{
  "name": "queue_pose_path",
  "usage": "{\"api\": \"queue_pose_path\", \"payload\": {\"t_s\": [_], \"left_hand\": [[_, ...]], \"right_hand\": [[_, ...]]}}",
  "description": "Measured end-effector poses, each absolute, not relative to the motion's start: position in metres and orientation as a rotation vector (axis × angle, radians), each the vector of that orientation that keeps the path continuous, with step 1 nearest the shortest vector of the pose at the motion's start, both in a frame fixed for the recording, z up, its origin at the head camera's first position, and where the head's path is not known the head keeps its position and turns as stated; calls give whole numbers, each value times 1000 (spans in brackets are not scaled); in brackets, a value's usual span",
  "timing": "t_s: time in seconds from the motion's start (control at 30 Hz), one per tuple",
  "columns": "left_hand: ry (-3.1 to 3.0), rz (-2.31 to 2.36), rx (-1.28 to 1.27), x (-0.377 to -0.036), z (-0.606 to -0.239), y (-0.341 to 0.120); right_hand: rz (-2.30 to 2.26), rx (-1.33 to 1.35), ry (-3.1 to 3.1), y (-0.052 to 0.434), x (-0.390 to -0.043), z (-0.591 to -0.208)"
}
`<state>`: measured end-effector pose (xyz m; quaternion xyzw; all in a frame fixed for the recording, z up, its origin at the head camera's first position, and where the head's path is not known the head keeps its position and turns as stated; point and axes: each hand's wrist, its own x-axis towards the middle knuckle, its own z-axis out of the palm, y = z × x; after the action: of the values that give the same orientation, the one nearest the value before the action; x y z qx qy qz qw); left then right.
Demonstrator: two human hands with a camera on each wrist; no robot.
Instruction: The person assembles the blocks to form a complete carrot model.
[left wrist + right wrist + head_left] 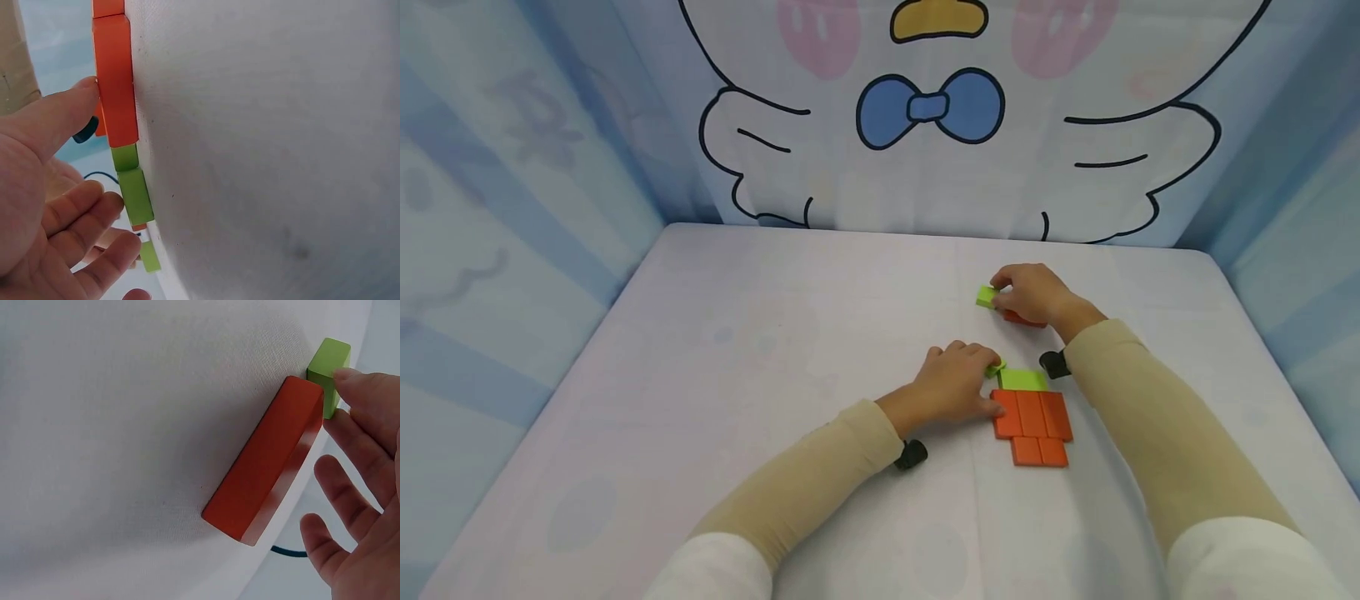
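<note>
1. Orange blocks, assembled group (1032, 425): flat rectangular pieces laid edge to edge on the table (775, 333) near the person. Three stand side by side in an upper row, with two shorter ones touching below. From the left wrist view the group appears edge-on as one orange band.
2. Green block, wide (1023, 380): lies flat, touching the top edge of the orange group, toward its right side.
3. Green block, small, near (995, 367): sits at the fingertips of the left hand, just left of the wide green block. Whether the fingers pinch it cannot be told.
4. Left hand (957, 386): palm down on the table beside the orange group. The thumb presses the group's left edge and the fingers are loosely bent, closing on nothing that shows.
5. Orange block, loose (265, 467): a single long piece lying flat farther back on the table, well apart from the group and mostly under the right hand in the head view.
6. Green block, small, far (329, 367): lies just beyond one end of the loose orange block, apparently touching it.
7. Right hand (1028, 293): arched over the loose orange block, with one fingertip touching the far green block. The other fingers are spread and relaxed, gripping nothing.
8. Backdrop, cartoon bird (940, 100): printed cloth wall behind the table, with a blue bow tie.
</note>
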<state>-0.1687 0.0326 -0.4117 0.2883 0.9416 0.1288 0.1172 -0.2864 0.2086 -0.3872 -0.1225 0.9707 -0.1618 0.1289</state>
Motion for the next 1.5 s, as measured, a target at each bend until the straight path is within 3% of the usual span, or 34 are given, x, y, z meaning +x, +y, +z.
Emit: {"api": "queue_pose_path", "payload": {"t_s": [0.37, 0.63, 1.1, 1.5], "left_hand": [[2749, 373, 841, -168, -409, 35], [2752, 379, 833, -167, -410, 34], [2766, 363, 825, -164, -408, 34], [2768, 359, 811, -164, -409, 36]], "right_hand": [[-497, -386, 2863, 218, -277, -375], [-452, -399, 2864, 240, -245, -356], [-405, -408, 2888, 276, -191, -373], [-416, -396, 2860, 275, -177, -386]]}}
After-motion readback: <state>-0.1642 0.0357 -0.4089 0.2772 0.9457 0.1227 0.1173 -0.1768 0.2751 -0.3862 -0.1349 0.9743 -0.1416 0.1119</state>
